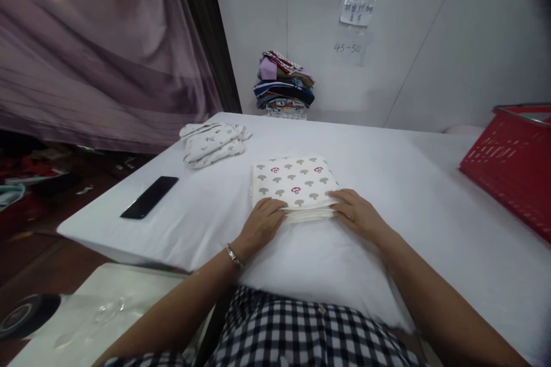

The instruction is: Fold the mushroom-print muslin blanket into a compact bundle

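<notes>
A white cloth [297, 179] printed with grey and red mushrooms lies on the white-covered table, folded into a thick, flat rectangle. Its layered near edge shows between my hands. At the near left corner, my left hand [266, 219], with a bracelet at the wrist, has its fingers over the top layer and closed on the edge. My right hand [355, 212] grips the near right corner the same way. Both thumbs are mostly hidden.
A crumpled white patterned cloth [215, 142] and a black phone [150, 197] are on the left of the table [370, 149]. Folded fabrics [284, 86] are stacked by the wall. A red basket [514, 166] stands right; a purple curtain [107, 40] hangs left.
</notes>
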A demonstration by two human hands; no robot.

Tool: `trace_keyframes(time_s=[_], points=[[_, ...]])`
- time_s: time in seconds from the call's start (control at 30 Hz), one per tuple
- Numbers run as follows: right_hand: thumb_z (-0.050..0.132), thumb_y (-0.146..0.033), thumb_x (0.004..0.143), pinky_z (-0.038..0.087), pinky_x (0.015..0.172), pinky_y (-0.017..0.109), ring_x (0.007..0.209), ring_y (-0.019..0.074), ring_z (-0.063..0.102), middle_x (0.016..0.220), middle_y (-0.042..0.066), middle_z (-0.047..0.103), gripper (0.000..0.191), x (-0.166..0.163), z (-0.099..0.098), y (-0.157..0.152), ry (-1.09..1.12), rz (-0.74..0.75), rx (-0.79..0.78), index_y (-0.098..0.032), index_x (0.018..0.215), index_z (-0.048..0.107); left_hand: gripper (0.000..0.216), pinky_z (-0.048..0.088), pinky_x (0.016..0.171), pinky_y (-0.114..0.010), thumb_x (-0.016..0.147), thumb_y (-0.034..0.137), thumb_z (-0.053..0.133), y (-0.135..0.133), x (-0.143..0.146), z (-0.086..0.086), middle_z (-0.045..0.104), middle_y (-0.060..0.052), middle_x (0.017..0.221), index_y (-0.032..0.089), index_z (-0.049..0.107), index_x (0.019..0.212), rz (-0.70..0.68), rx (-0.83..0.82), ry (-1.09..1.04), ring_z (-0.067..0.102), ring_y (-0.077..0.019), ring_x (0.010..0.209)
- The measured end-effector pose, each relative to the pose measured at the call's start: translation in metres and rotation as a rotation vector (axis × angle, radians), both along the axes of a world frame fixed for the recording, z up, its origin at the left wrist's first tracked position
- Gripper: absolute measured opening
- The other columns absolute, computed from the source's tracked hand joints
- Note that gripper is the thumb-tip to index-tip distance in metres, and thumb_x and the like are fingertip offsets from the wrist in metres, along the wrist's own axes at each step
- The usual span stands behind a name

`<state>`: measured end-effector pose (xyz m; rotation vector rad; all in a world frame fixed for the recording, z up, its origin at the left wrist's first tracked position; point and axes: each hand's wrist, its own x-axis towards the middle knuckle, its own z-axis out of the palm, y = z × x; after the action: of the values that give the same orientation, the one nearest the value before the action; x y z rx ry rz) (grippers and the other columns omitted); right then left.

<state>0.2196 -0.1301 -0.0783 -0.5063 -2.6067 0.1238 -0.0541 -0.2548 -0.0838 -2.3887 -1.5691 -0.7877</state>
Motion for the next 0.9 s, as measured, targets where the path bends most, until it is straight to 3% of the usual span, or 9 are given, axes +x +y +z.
trace_keyframes(time_s=[0.2, 0.53, 0.9], points=[[0.051, -0.021, 0.086, 0.048, 0.09, 0.041, 0.116, 0.024, 0.045, 0.129, 0.006, 0.049, 0.015, 0.0007, 0.003, -0.002, -0.05, -0.009, -0.045, -0.022, 0.096, 0.062, 0.015, 0.038, 0.095, -0.041, 0.088, 0.029, 0.048, -0.0008, -0.0017, -0.0012, 0.059, -0.006, 0.11, 0.019, 0.059, 0.092, 0.018, -0.073, 0.027, 0.051, -0.0195, 0.103], [0.045, -0.017, 0.089, 0.049, 0.089, 0.042, 0.115, 0.0225, 0.046, 0.125, 0.005, 0.053, 0.019, -0.0018, -0.0027, 0.0009, 0.105, -0.027, -0.083, -0.023, 0.096, 0.061, 0.015, 0.038, 0.095, -0.041, 0.09, 0.023, 0.044, 0.0021, -0.0009, 0.0042, 0.06, -0.007, 0.11, 0.018, 0.057, 0.088, 0.055, -0.016, -0.05, 0.051, -0.0195, 0.105], [0.047, -0.018, 0.089, 0.048, 0.09, 0.042, 0.118, 0.0235, 0.044, 0.127, 0.007, 0.051, 0.015, 0.0002, -0.0034, 0.004, 0.064, 0.005, -0.029, -0.021, 0.091, 0.062, 0.016, 0.034, 0.101, -0.042, 0.089, 0.026, 0.046, -0.0015, -0.0006, 0.0014, 0.061, -0.006, 0.11, 0.019, 0.06, 0.089, 0.039, -0.009, 0.059, 0.052, -0.0185, 0.107]])
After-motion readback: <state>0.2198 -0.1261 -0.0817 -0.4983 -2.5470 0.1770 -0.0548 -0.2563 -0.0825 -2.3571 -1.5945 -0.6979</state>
